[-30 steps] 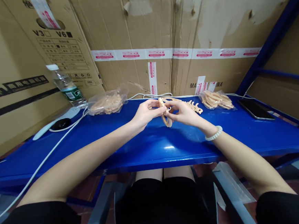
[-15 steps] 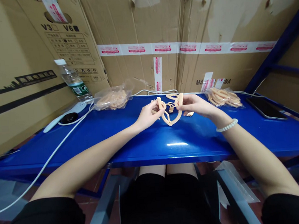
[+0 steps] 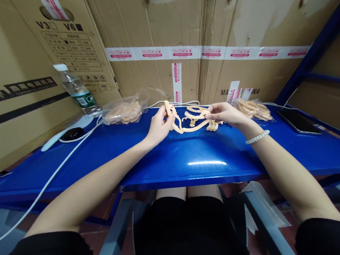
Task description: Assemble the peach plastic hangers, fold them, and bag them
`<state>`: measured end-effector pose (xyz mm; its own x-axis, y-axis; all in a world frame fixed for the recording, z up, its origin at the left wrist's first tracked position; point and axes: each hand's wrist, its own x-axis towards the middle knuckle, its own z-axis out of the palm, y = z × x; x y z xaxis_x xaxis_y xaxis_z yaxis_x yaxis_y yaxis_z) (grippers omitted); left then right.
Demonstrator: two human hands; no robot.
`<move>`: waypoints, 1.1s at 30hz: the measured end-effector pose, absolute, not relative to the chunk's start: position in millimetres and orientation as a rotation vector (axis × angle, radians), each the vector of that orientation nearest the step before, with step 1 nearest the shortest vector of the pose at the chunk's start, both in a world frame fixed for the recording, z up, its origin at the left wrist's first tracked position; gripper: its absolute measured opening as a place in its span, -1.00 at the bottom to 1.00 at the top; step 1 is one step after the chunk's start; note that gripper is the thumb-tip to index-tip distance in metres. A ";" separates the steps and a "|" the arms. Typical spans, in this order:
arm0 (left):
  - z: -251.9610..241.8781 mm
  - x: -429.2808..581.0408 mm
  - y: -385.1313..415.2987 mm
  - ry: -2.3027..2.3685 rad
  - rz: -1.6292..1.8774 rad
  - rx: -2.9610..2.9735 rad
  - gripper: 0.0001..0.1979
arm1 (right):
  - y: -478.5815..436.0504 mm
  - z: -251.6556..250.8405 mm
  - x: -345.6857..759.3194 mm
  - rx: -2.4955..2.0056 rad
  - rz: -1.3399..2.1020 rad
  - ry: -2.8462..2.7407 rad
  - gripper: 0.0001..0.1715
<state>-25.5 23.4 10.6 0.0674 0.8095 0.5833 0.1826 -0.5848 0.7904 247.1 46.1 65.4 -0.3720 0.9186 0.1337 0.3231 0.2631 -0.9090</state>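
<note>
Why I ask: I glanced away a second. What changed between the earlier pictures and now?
The left hand and right hand drew apart, spreading the peach plastic piece from a tight fold into a wide curve. Both kept their grip on its ends. The bags of parts, bottle and phone stayed put.

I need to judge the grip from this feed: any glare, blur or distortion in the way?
Head view: a white glare streak on the table near its front edge, clear of the hands; left hand, right hand and the beige piece between them look sharp; wide-angle bowing curves the table edge and tilts the boxes.
</note>
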 end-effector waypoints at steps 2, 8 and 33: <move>10.5 -24.4 21.8 0.971 1.526 1.806 -0.67 | 46.6 64.9 247.2 -1.101 1.123 -1.807 -0.62; 15.7 -16.1 7.8 0.841 1.319 1.710 -0.65 | 37.1 59.3 233.4 -0.962 1.304 -1.782 -0.55; 6.0 -2.8 -0.2 0.711 0.820 1.507 -0.72 | 25.5 43.4 206.9 -0.667 1.034 -2.145 -0.74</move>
